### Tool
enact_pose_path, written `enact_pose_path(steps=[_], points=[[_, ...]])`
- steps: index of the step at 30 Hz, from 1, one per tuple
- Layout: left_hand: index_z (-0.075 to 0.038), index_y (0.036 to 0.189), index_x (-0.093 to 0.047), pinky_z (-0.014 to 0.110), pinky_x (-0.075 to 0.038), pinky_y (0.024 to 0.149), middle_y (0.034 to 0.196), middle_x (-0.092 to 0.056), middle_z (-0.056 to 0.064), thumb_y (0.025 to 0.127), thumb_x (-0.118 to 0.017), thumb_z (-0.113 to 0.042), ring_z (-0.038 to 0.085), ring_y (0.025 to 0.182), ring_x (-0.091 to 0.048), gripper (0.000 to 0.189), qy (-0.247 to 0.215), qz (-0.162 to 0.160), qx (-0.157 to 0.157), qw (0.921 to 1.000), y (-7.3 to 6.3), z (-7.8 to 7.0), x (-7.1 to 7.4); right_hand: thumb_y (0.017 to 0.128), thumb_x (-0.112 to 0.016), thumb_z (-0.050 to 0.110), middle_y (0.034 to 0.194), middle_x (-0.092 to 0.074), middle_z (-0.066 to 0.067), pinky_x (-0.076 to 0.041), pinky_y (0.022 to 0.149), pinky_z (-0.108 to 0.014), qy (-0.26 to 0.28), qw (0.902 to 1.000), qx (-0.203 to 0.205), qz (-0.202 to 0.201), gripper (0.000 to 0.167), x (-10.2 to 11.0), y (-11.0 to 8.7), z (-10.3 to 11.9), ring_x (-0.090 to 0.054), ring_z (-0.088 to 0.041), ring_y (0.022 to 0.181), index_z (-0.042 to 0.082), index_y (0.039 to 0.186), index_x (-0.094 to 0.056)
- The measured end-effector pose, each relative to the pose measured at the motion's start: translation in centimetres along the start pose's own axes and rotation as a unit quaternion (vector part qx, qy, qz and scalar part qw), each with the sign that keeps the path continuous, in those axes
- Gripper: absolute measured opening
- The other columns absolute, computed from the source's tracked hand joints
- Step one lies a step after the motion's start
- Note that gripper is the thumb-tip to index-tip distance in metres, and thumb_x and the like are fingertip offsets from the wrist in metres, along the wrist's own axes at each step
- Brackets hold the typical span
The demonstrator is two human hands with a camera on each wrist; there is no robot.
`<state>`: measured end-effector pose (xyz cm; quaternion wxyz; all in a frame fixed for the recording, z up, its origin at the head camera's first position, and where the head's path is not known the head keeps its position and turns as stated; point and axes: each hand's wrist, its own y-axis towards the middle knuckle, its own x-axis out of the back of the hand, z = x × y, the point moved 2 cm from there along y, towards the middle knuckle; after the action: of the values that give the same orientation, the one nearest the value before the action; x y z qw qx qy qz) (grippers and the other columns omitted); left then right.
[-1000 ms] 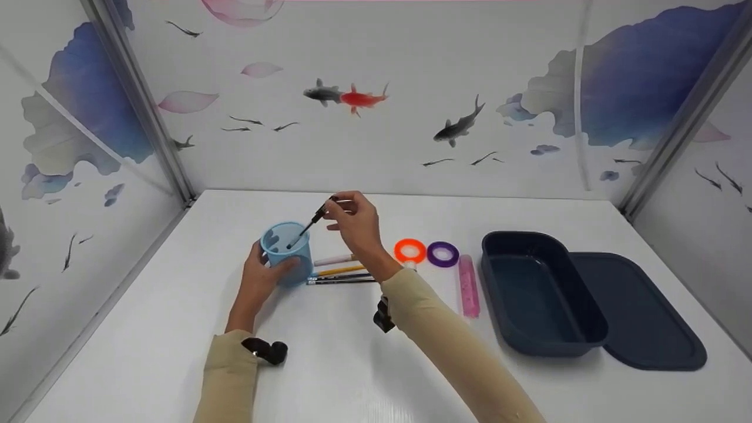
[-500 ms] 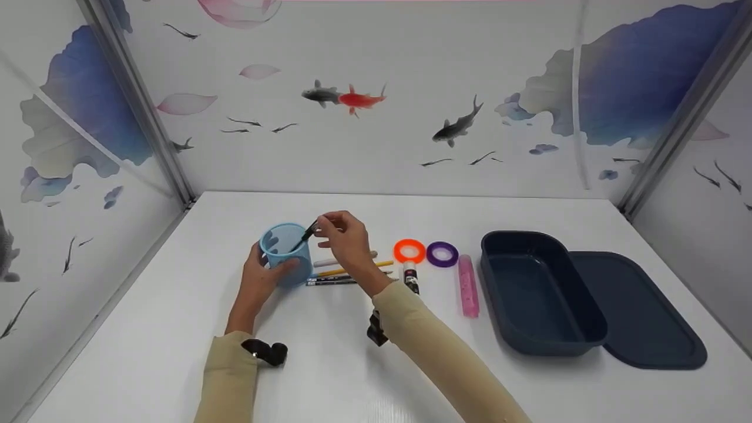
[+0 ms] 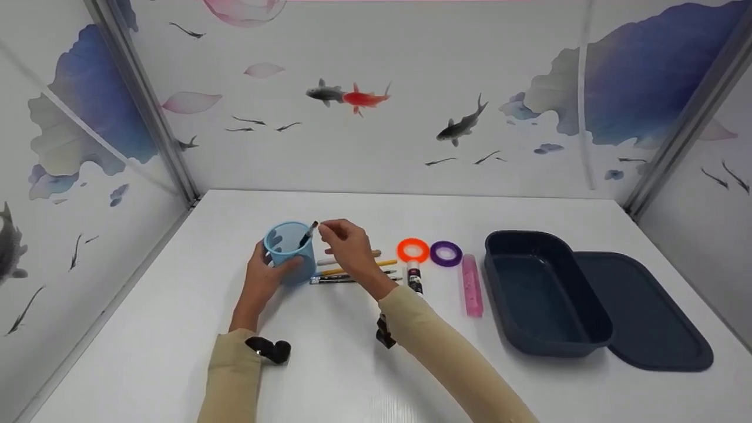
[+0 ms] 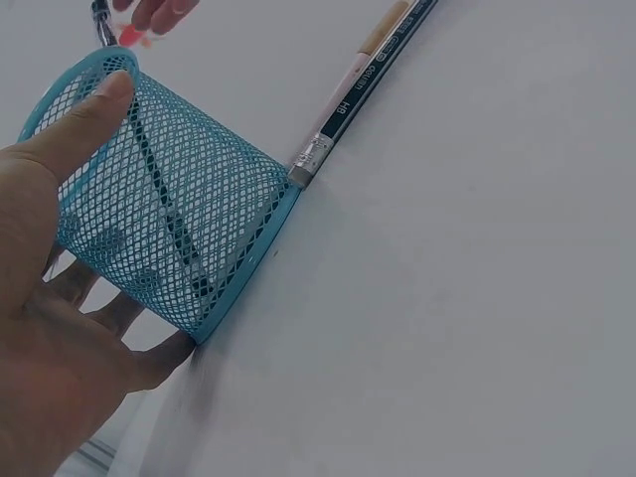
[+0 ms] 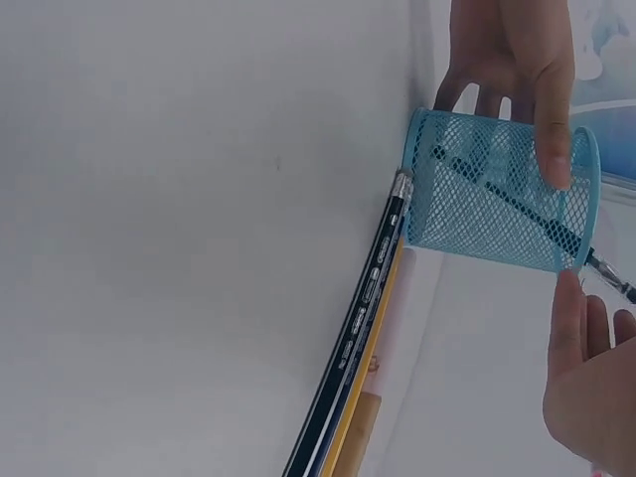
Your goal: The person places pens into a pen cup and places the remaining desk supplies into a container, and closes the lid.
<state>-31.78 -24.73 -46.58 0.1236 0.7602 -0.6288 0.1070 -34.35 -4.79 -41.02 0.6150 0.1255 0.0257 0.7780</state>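
My left hand (image 3: 262,281) grips a light-blue mesh pen cup (image 3: 304,269), thumb over the near side and fingers round the far side. A dark pen (image 3: 307,234) leans inside the cup, its silver and black end above the rim. Beside that end is my right hand (image 3: 346,244), its fingers apart from the pen and holding nothing; in the right wrist view a fingertip (image 5: 567,286) is right at the rim. Dark pencils (image 5: 343,343), a yellow pencil (image 3: 385,263) and a pale stick (image 5: 386,328) lie by the cup's base, partly hidden by the right hand in the head view.
Right of the hands are an orange tape ring (image 3: 413,250), a purple tape ring (image 3: 446,254), a glue stick (image 3: 415,279) and a pink tube (image 3: 472,286). A deep navy box (image 3: 543,294) stands farther right, overlapping its flat lid (image 3: 652,311). Printed walls enclose the table.
My right hand has lowered the pen into the cup and let go of it; its fingers now sit just right of the pen. The left hand keeps its hold on the cup.
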Motion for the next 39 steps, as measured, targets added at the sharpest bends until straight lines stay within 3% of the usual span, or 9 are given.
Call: enact_pose_path(steps=[8,13,21,30,39], points=[[-0.009,0.159,-0.019,0.053,-0.029,0.125,0.165,-0.026,0.015,0.086,-0.079,-0.038,0.038,0.154,-0.022,0.099,0.000,0.001,-0.011,0.9999,0.1,0.3,-0.3,0.098,-0.064,0.035,0.121,-0.068,-0.003,-0.058,0.092,-0.029,-0.078,0.9944,0.021,0.067,0.032,4.0,-0.2,0.0,-0.062,-0.018,0.108,0.015,0.124,-0.067],[-0.009,0.159,-0.018,0.053,-0.027,0.126,0.166,-0.025,0.014,0.086,-0.078,-0.039,0.038,0.155,-0.021,0.098,0.000,0.002,-0.009,1.0000,-0.1,0.2,0.1,0.096,-0.068,0.029,0.115,-0.070,-0.005,-0.057,0.090,-0.026,-0.108,0.9871,0.029,0.114,0.031,6.3,-0.4,-0.1,-0.063,-0.017,0.104,0.013,0.123,-0.068],[-0.009,0.159,-0.016,0.053,-0.025,0.126,0.167,-0.022,0.015,0.087,-0.077,-0.041,0.038,0.155,-0.019,0.100,0.005,0.008,-0.003,0.9999,-0.2,0.0,0.3,0.093,-0.072,0.017,0.106,-0.072,-0.009,-0.058,0.088,-0.030,-0.169,0.9742,0.019,0.148,0.026,9.3,-0.9,-0.5,-0.066,-0.019,0.101,0.010,0.118,-0.070],[-0.008,0.159,-0.016,0.052,-0.025,0.127,0.167,-0.022,0.016,0.088,-0.077,-0.040,0.038,0.155,-0.019,0.099,0.003,0.008,-0.001,1.0000,-0.4,0.0,0.2,0.092,-0.073,0.018,0.102,-0.072,-0.004,-0.059,0.086,-0.030,-0.216,0.9600,-0.023,0.176,0.031,10.4,-1.6,-1.3,-0.064,-0.015,0.093,0.008,0.121,-0.069],[-0.009,0.160,-0.016,0.052,-0.023,0.127,0.167,-0.022,0.015,0.087,-0.077,-0.041,0.038,0.155,-0.018,0.101,0.007,0.009,0.000,0.9999,-0.2,-0.2,0.1,0.090,-0.076,0.016,0.104,-0.072,-0.002,-0.060,0.091,-0.030,-0.225,0.9561,-0.053,0.180,0.033,10.1,-1.8,-2.6,-0.066,-0.015,0.097,0.009,0.121,-0.069]])
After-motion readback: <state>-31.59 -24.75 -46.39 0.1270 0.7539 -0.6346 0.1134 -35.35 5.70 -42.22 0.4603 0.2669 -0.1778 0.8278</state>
